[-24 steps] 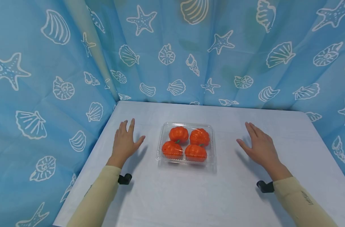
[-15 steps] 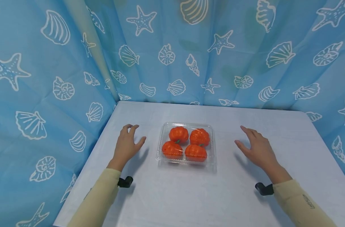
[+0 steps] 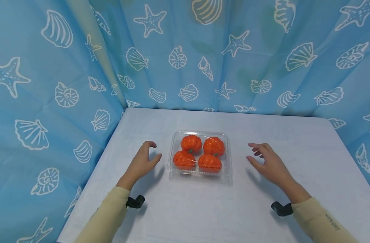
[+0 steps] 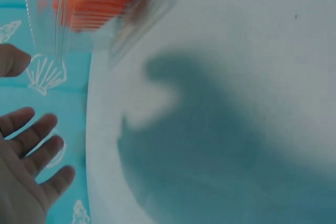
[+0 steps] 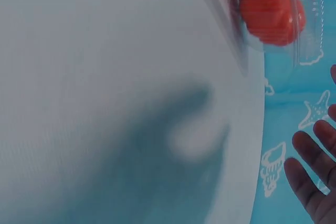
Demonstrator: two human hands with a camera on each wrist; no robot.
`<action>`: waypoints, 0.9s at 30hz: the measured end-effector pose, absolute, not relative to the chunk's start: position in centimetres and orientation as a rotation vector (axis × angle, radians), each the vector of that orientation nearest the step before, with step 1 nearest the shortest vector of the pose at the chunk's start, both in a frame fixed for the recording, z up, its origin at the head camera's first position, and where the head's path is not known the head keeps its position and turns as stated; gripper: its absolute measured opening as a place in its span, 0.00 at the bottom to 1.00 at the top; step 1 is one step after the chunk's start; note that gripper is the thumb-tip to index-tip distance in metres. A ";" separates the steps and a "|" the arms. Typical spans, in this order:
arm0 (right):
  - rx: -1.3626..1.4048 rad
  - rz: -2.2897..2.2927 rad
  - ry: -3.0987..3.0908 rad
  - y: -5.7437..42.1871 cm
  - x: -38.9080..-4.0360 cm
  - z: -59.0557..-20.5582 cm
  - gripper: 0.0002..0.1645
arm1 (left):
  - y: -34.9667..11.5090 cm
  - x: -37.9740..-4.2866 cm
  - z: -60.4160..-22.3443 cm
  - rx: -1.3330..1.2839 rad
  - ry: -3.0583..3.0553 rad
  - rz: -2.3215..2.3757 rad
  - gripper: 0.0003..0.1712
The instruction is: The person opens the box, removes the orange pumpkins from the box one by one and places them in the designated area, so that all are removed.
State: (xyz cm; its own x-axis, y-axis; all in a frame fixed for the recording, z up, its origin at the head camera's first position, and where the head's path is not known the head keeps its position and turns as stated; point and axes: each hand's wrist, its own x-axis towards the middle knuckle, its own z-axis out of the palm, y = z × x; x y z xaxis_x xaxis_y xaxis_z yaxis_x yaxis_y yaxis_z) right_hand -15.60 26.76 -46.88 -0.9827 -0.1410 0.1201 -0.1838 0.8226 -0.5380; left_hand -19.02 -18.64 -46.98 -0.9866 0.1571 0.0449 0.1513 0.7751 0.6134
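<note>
A clear plastic clamshell box [image 3: 227, 162] sits in the middle of the table with its lid down. Inside are several small orange-red pumpkins [image 3: 214, 146], some showing green stems. My left hand [image 3: 139, 165] hovers left of the box, thumb and fingers apart and bent toward it, holding nothing. On the other side my right hand [image 3: 273, 167] hangs in the air with loosely bent fingers, also holding nothing. Both wrist views show a gap between the hand and the box, and each hand's shadow falls on the tabletop.
The white-covered table [image 3: 185, 212] has its back edge against a blue curtain [image 3: 172, 40] printed with white shells and starfish. More curtain hangs along the left side. A black wrist camera [image 3: 135, 201] sticks out below the left hand, another [image 3: 281, 209] below the right.
Both hands have moved inward, closer to the box, and their fingers have bent from nearly straight to loosely curved. The box and pumpkins have stayed in place.
</note>
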 end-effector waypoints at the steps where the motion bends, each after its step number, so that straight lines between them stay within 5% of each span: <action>1: 0.264 0.900 -2.922 26.6 -15.5 -46.9 0.35 | -18.6 -18.9 -47.0 0.275 2.926 1.045 0.30; 27: 0.649 1.513 -2.803 22.8 -14.7 -48.1 0.44 | -17.3 -17.7 -47.8 0.452 2.638 1.174 0.45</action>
State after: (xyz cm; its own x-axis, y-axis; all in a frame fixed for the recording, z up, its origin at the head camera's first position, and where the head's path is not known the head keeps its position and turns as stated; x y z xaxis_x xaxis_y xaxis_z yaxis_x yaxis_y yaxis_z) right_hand -14.68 22.83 -48.10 -0.9145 -0.3941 0.0915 -0.2926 0.4883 -0.8222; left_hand -17.73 -17.33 -47.84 -0.9289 0.3629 -0.0734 0.1883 0.6339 0.7501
